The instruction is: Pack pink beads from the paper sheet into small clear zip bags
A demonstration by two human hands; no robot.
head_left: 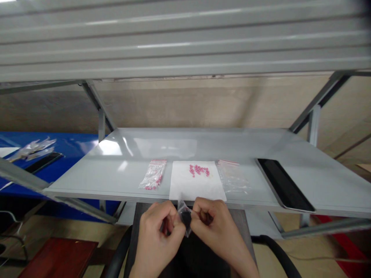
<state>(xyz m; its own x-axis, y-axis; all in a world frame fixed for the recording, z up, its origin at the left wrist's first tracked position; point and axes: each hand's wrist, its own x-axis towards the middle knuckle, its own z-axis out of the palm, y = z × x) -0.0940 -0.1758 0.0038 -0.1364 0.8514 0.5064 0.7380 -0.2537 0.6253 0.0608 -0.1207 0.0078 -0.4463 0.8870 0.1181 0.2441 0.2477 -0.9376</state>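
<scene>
Clear plastic of a small zip bag [188,228] is pinched between both hands, just below the front edge of the grey table [203,144], with a dark lump [186,218] showing through it. The left hand [159,239] and the right hand [213,224] curl their fingers tightly, so both grips are closed on the bag, though the fingers partly hide exactly how it is held. Just beyond, a white paper sheet [191,189] carries a loose cluster of pink beads [198,170]. To the sheet's left lies a zip bag [152,173] with a few pink beads gathered at its lower corner; to its right lies a clear bag [232,177] with nothing visible inside. Farther right sits a black tablet [285,185], and off to the left a blue table [72,144] holds clear packets [31,150].
</scene>
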